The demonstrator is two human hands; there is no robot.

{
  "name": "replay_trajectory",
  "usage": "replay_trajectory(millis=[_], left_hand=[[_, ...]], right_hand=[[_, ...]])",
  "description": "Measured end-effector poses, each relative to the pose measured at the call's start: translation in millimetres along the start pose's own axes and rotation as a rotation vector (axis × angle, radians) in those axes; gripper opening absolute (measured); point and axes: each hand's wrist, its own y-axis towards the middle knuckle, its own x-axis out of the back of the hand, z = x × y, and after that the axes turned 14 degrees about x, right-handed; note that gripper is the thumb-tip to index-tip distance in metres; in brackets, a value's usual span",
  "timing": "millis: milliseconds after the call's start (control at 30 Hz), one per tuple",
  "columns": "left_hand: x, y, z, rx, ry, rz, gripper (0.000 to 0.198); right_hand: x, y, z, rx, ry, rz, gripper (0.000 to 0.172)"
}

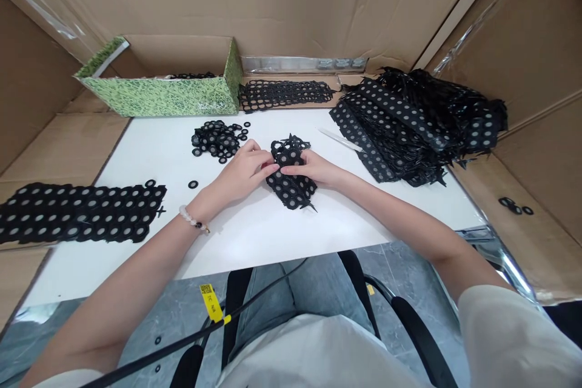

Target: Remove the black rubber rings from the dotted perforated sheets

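Note:
Between my two hands is a black sheet of die-cut rubber rings (pixel 291 191), partly folded, with open holes along its far end and light dots over the nearer part. My left hand (pixel 250 170) pinches its left edge with thumb and fingers. On the other side my right hand (pixel 318 168) grips the right edge, its thumb lying across the sheet. Just beyond my left hand lies a heap of loose black rings (pixel 218 139). One single ring (pixel 193 184) rests apart, left of my left wrist.
A green patterned box (pixel 177 97) holding black pieces stands at the back left. Beside it lies a punched-out black mesh (pixel 286 93). Uncut dotted sheets (pixel 395 127) are piled at the right, near a white pen-like tool (pixel 340 139). Another dotted sheet (pixel 82 212) lies left. Cardboard walls (pixel 300 6) surround the table.

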Motion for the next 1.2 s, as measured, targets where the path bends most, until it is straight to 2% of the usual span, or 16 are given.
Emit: replay_trajectory(millis=[67,133,333,433,500,567,633,733,800,900,1000,1200], left_hand=[[1.0,1,1,-0.005,0.000,0.011,0.041],[3.6,3,4,0.036,-0.025,-0.029,0.042],[23.1,10,38,0.364,-0.034,-0.369,0.039],[29.0,12,52,0.526,0.102,-0.399,0.037],[28.8,12,51,0.564,0.168,-0.397,0.036],[26.1,10,40,0.515,0.173,-0.414,0.035],[21.7,6,23,0.389,0.143,-0.407,0.034],[13.0,-1,-2,0.172,0.126,-0.284,0.037],[7.0,-3,-11,0.103,0.137,-0.189,0.039],[1.2,-4,-13,0.087,0.110,-0.102,0.041],[0.8,-3,-10,0.079,0.100,-0.085,0.041],[3.3,-4,-10,-0.004,0.171,-0.053,0.036]], right_hand=[[1,0,-1,-0.030,-0.019,-0.011,0.044],[0,0,-2,-0.046,-0.012,-0.038,0.043],[-2,-2,4,-0.132,0.134,-0.110,0.034],[-3,-2,7,-0.151,0.139,-0.148,0.027],[-4,-1,7,-0.153,0.148,-0.176,0.022],[-5,1,6,-0.138,0.164,-0.177,0.019],[-6,3,3,-0.103,0.170,-0.148,0.019],[-7,4,-1,-0.011,0.106,-0.110,0.024],[-7,3,-1,0.063,0.044,-0.074,0.029],[-5,2,0,0.107,0.004,-0.002,0.037],[-3,2,-1,0.106,-0.017,0.064,0.041],[-3,1,-4,0.152,-0.110,0.168,0.036]])
